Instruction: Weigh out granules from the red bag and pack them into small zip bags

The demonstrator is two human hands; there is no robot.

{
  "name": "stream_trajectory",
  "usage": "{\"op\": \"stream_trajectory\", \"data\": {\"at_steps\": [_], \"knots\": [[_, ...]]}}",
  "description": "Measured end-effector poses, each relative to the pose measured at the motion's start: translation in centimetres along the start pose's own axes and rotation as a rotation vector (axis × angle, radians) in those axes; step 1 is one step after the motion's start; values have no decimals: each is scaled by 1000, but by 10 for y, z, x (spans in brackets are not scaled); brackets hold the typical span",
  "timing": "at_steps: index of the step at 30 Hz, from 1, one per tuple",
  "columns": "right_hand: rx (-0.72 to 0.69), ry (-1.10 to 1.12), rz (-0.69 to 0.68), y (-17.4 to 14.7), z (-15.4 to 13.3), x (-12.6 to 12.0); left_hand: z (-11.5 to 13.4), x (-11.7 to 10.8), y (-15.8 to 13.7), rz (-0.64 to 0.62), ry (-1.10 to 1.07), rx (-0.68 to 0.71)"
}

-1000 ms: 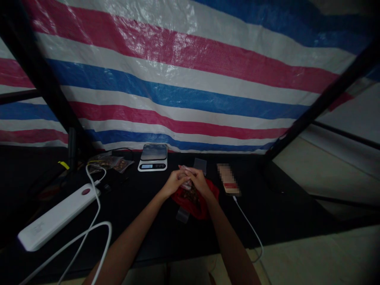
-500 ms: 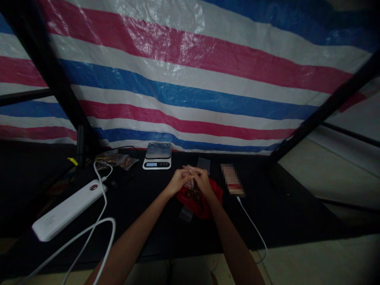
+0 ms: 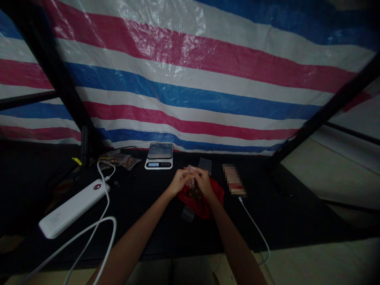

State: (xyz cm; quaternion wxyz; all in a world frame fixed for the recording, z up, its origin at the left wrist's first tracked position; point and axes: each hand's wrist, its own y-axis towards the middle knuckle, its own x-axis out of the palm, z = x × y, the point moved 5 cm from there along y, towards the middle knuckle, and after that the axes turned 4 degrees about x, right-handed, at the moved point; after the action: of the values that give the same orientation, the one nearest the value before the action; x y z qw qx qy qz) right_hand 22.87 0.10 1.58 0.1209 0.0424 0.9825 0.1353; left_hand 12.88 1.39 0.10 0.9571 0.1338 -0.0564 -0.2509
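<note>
Small clear pouch (image 3: 190, 177) sits pinched between your two hands, just above the red bag (image 3: 204, 200). Your left hand (image 3: 179, 181) and right hand (image 3: 203, 182) meet at its top edge, fingertips clenched on the plastic from either side; the light is too dim to tell whether the mouth of the pouch is open or sealed. Something brownish shows inside it, and the same dark, crumbly stuff lies in the open red bag directly beneath your grip, so the pouch looks at least partly filled. Judging from this alone, filling seems done or nearly so, while closing and weighing appear not yet done: the platform of the digital scale (image 3: 159, 155) carries nothing.

Moving outward, an empty clear pouch (image 3: 188, 213) lies on the black surface (image 3: 154, 221) just near the red bag's front edge, and another (image 3: 205, 164) rests behind your hands. Filled pouches (image 3: 120, 160) lie in a heap left of the scale. A phone (image 3: 234, 185) with a white cable sits to your right; a white power bank (image 3: 74, 208) with its cable lies well to your left.
</note>
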Motion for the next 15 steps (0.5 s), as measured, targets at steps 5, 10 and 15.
{"op": "stream_trajectory", "data": {"at_steps": [5, 10, 15], "knots": [[-7, -3, -8, 1, 1, 2, -5, -2, 1, 3, 36, -10], [-8, 5, -26, -1, -2, 3, -2, -3, 0, 29, 41, 14], [-16, 29, -45, -1, -2, 5, 1, -4, 0, 31, 36, 2]]}}
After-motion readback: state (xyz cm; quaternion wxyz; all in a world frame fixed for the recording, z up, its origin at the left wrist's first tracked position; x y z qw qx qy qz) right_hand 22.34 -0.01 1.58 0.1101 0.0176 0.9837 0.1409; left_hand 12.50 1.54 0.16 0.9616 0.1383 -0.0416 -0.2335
